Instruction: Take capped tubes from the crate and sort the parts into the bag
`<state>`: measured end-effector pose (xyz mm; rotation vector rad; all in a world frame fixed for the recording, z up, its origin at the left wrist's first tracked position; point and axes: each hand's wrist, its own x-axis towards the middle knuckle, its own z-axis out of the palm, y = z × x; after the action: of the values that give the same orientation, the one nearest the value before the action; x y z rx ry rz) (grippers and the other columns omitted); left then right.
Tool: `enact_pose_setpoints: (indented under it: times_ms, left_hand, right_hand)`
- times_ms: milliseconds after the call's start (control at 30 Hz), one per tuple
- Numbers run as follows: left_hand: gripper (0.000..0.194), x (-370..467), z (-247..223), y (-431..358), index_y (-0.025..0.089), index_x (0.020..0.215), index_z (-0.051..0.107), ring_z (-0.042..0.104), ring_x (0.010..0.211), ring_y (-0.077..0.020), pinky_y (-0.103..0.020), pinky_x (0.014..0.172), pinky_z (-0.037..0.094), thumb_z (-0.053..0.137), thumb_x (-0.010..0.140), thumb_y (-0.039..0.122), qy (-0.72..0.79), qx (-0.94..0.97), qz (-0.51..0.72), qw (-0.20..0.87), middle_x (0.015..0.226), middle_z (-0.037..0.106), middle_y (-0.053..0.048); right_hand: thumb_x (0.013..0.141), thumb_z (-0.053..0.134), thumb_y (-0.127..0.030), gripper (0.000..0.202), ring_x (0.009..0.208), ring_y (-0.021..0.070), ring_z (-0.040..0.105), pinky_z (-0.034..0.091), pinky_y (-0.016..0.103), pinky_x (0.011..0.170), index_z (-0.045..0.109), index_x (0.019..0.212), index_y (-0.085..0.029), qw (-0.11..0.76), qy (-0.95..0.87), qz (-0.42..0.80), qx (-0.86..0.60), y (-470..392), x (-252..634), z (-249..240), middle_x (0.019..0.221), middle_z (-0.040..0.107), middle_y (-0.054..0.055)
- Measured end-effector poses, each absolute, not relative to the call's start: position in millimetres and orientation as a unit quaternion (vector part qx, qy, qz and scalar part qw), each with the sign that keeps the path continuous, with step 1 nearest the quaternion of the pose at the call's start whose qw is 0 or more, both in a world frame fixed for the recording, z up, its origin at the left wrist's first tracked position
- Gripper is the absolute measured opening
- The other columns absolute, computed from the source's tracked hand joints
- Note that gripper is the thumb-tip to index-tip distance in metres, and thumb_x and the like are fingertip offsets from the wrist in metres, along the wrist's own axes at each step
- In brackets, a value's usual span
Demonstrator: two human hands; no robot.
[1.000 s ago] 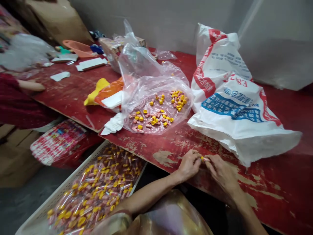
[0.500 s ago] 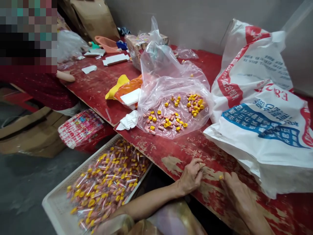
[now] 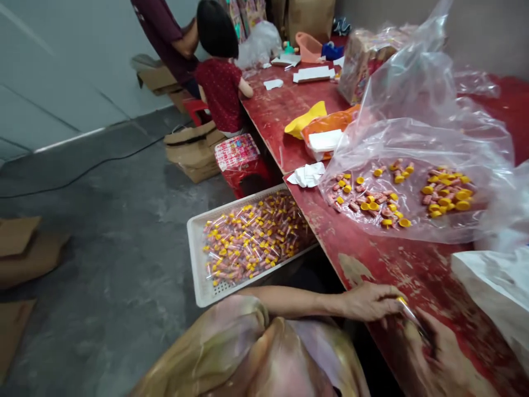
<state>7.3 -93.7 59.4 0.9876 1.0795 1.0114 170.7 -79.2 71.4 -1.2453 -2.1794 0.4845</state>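
Observation:
A small clear tube with a yellow cap (image 3: 408, 312) spans the gap between my two hands at the table's edge. My left hand (image 3: 372, 301) is closed, its fingertips at the capped end. Partly blurred, my right hand (image 3: 444, 350) curls around the other end of the tube, which its fingers hide. Beyond them, an open clear plastic bag (image 3: 417, 226) lies on the red table (image 3: 417, 270). Loose yellow-capped pink pieces (image 3: 446, 190) are spread on it in several clusters. Below the table's left edge, a white plastic crate (image 3: 197, 275) holds many clear tubes with yellow caps (image 3: 248, 237).
A white sack (image 3: 500, 275) lies at the right. Crumpled white tissue (image 3: 306, 175), an orange bag (image 3: 330, 121) and a packed bundle (image 3: 355, 66) line the table. A red stool (image 3: 243, 176) stands beyond the crate. Two people (image 3: 219, 91) are at the far end.
The view has swung left, bringing more floor and the whole crate into sight. My hands, apart before, have come together at the tube.

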Motion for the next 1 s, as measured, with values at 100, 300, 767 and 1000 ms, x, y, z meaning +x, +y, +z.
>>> enact_pose_setpoints:
  times_ms: [100, 300, 767, 1000]
  left_hand:
    - [0.033, -28.1, 68.2, -112.8, 0.016, 0.103, 0.057, 0.059, 0.061, -0.0092, -0.022, 0.057, 0.048, 0.059, 0.08, 0.041, 0.45, 0.304, 0.517, 0.662, 0.079, 0.064, -0.001]
    - [0.031, -137.3, 45.2, -170.9, 0.017, 0.093, 0.06, 0.056, 0.051, -0.0097, -0.02, 0.049, 0.044, 0.064, 0.07, 0.037, 0.66, 0.157, 0.607, 0.413, 0.064, 0.062, 0.002]
    - [0.03, -263.9, -52.8, -273.8, 0.013, 0.089, 0.064, 0.062, 0.076, -0.0191, -0.028, 0.069, 0.047, 0.055, 0.061, 0.008, 0.908, -0.023, 0.386, 0.16, 0.084, 0.068, -0.007]
    - [0.026, -231.7, -58.3, -258.9, 0.014, 0.09, 0.065, 0.062, 0.09, -0.0217, -0.033, 0.082, 0.048, 0.056, 0.066, 0.009, 0.912, 0.036, 0.39, 0.123, 0.093, 0.069, -0.008]
  right_hand:
    - [0.09, 0.044, -0.05, 0.05, 0.089, 0.0262, 0.059, 0.049, 0.04, 0.079, 0.055, 0.118, -0.01, 0.305, -0.844, 0.172, -0.407, -82.8, 141.2, 76.5, 0.106, 0.059, 0.016]
    - [0.092, 0.036, -0.052, 0.058, 0.103, 0.0319, 0.055, 0.044, 0.047, 0.091, 0.059, 0.114, -0.003, 0.308, -0.841, 0.117, -0.428, -71.4, 154.1, 70.0, 0.109, 0.058, 0.02]
    - [0.092, 0.047, -0.033, 0.029, 0.084, 0.0212, 0.061, 0.05, 0.033, 0.074, 0.066, 0.099, -0.012, 0.3, -0.865, 0.011, -0.402, -71.0, 175.0, 31.3, 0.1, 0.063, 0.01]
    - [0.09, 0.05, -0.031, 0.03, 0.091, 0.0263, 0.06, 0.05, 0.04, 0.081, 0.063, 0.108, -0.011, 0.29, -0.864, 0.004, -0.41, -72.8, 178.4, 25.0, 0.103, 0.062, 0.014]
